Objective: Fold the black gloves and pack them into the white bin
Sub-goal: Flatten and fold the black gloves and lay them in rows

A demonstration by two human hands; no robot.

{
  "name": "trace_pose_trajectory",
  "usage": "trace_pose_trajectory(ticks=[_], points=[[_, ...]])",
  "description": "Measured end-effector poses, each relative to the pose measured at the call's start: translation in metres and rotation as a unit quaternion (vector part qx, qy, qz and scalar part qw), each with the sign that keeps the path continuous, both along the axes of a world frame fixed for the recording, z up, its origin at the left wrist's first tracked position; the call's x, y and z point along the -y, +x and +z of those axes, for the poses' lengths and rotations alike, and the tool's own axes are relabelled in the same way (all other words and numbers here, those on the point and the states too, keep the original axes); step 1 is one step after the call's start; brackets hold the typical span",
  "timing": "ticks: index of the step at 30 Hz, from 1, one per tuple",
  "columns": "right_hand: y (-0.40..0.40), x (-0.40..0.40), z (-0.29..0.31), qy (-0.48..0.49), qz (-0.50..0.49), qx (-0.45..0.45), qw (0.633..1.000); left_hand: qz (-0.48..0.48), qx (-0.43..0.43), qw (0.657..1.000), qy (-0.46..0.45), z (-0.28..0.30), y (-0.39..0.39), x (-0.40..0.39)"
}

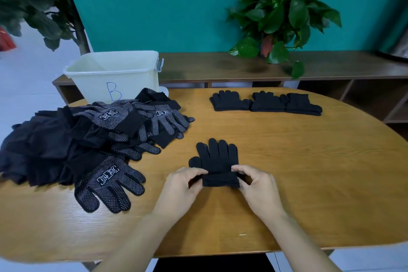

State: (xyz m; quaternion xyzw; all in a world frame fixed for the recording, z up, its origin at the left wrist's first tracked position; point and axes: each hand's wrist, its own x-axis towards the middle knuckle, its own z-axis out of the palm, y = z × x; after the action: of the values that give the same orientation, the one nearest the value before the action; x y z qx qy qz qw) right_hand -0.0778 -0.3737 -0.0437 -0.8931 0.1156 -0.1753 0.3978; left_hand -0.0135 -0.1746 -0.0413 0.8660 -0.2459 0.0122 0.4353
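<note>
Slippage is my worry: my left hand (183, 180) and right hand (254, 180) pinch the cuff of the black glove (217, 159) lying mid-desk (309, 172), far from the white bin (112, 73), and uneven fingers could skew the fold.

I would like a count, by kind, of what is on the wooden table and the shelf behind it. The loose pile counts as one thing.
Folded black gloves in the far row: 3
Black glove being folded by both hands: 1
Loose pile of dotted black gloves: 1
White plastic bin marked B: 1
Green potted plant: 1
Total: 7
</note>
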Motion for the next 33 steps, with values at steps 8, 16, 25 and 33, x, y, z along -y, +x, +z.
trace_pose_trajectory(ticks=[8,16,25,33], points=[[0.031,-0.009,0.016,-0.041,-0.095,-0.031,0.994,0.128,-0.054,0.989,-0.046,0.002,0.027,0.030],[0.048,-0.007,0.003,-0.150,-0.114,0.031,0.982,0.190,-0.054,0.980,0.009,-0.003,0.041,0.042],[0.037,0.000,0.009,-0.221,-0.068,0.129,0.964,0.159,0.082,0.983,0.038,0.001,0.033,0.028],[0.025,-0.001,0.006,-0.326,0.212,-0.140,0.911,-0.053,0.223,0.920,0.317,-0.024,0.008,0.019]])
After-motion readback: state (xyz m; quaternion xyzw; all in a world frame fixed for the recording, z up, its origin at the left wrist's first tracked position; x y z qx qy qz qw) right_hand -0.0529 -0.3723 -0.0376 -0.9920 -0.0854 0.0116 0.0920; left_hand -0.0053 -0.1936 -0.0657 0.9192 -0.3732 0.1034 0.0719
